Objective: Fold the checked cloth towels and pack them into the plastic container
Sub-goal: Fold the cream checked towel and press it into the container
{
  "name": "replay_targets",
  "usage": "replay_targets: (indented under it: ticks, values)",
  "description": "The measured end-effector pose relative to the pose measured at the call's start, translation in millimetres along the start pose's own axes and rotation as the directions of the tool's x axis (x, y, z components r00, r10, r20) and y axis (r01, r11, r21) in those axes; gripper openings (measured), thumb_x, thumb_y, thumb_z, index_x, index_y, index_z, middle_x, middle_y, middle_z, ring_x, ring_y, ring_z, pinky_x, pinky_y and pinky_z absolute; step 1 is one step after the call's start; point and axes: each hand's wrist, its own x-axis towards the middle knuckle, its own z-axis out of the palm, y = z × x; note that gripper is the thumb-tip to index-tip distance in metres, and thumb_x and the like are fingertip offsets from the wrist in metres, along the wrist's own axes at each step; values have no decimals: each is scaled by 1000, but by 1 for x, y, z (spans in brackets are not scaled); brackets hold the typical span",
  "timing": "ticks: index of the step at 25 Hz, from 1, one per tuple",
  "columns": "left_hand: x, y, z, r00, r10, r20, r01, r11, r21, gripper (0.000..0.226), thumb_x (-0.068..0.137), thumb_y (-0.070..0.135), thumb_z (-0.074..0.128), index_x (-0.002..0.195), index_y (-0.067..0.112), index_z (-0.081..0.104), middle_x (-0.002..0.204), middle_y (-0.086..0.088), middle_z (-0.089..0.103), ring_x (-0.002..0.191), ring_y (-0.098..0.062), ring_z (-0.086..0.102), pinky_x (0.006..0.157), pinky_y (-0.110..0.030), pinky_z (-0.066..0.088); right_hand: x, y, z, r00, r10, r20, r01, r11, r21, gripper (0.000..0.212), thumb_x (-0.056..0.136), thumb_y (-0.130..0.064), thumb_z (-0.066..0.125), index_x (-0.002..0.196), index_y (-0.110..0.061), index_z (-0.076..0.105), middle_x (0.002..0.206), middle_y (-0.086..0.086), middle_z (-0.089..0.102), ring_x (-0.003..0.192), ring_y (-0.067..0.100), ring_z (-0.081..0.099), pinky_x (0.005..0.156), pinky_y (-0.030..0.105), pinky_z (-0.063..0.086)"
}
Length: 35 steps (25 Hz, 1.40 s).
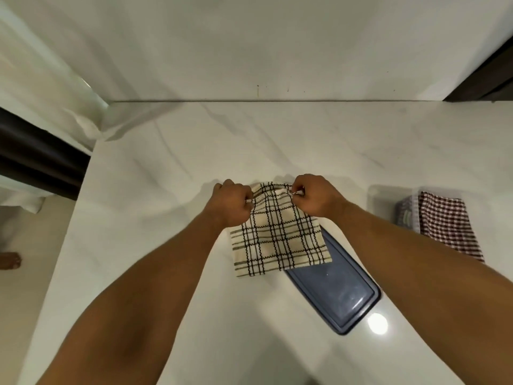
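A cream towel with black checks (280,234) hangs folded between my two hands above the white counter. My left hand (231,202) pinches its upper left corner and my right hand (316,197) pinches its upper right corner. The towel's lower edge lies partly over a blue plastic lid (338,290) that rests flat on the counter. To the right stands the clear plastic container (384,202). A dark red checked towel (447,223) drapes over its near rim, and a folded grey checked towel (406,215) lies inside it.
The white marble counter (166,218) runs back to a white wall. Its left edge drops off beside a dark rail (41,157). A dark panel (488,70) stands at the far right. A bare foot (9,259) shows on the floor at left.
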Motion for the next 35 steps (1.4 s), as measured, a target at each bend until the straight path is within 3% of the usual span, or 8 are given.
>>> replay_targets:
  ticks: [6, 11, 15, 19, 25, 28, 32, 35]
  values:
    - [-48, 14, -46, 971, 94, -220, -137, 972, -189, 24, 83, 32, 57, 96, 15, 66, 97, -3, 59, 84, -24, 61, 77, -38, 50, -49, -26, -45, 955, 41, -294, 40, 964, 263, 4, 85, -13, 66, 83, -15, 68, 77, -6, 65, 70, 3, 59, 64, 20, 43]
    - [-96, 37, -79, 930, 101, -354, -152, 981, -120, 13, 93, 17, 60, 104, 12, 65, 101, -5, 59, 94, -25, 59, 84, -36, 47, -108, -46, -82, 913, -124, -388, 179, 978, 109, 9, 80, -14, 64, 86, -21, 66, 80, -6, 67, 74, 10, 62, 70, 31, 52]
    - [-135, 60, -94, 917, 7, -399, -61, 990, -125, 28, 96, 17, 55, 125, 17, 55, 113, -2, 62, 98, -24, 60, 85, -38, 49, -148, -68, -94, 906, -198, -374, 186, 980, -66, 34, 82, -17, 62, 116, -19, 63, 98, -3, 70, 91, 18, 63, 77, 33, 52]
    - [-164, 72, -104, 956, 63, -286, 35, 946, 323, 27, 92, 20, 53, 118, 21, 62, 112, -4, 63, 106, -28, 55, 89, -40, 37, -173, -100, -104, 927, -246, -282, 169, 947, -273, 26, 84, -21, 58, 105, -19, 73, 105, 2, 71, 98, 24, 65, 80, 33, 52]
    - [-188, 70, -115, 886, 115, -448, 69, 925, 375, 21, 89, 19, 52, 105, 16, 66, 97, -6, 66, 97, -30, 53, 79, -39, 41, -196, -121, -102, 932, -133, -336, 100, 989, -113, 21, 88, -12, 53, 100, -15, 71, 95, 7, 73, 78, 22, 70, 77, 31, 58]
    - [-194, 63, -111, 874, 72, -481, 93, 946, 310, 21, 90, 16, 52, 106, 17, 65, 94, -7, 67, 90, -31, 59, 67, -36, 42, -200, -124, -86, 923, -67, -380, 64, 998, -22, 25, 88, -7, 52, 104, -12, 71, 96, 6, 71, 86, 22, 69, 82, 29, 56]
    - [-206, 61, -106, 832, 66, -551, 45, 982, 184, 20, 90, 14, 49, 105, 15, 61, 94, -6, 65, 82, -33, 60, 65, -37, 43, -216, -128, -54, 818, -80, -569, 117, 993, 28, 19, 86, -10, 58, 99, -13, 70, 96, 3, 72, 87, 19, 64, 78, 26, 49]
    - [-231, 57, -67, 854, 165, -493, -27, 961, 275, 16, 91, 19, 48, 103, 17, 59, 93, -5, 63, 77, -34, 62, 59, -36, 39, -242, -112, -14, 844, -19, -537, 46, 998, 39, 15, 77, -9, 63, 87, -21, 67, 92, -1, 68, 83, 19, 62, 72, 30, 51]
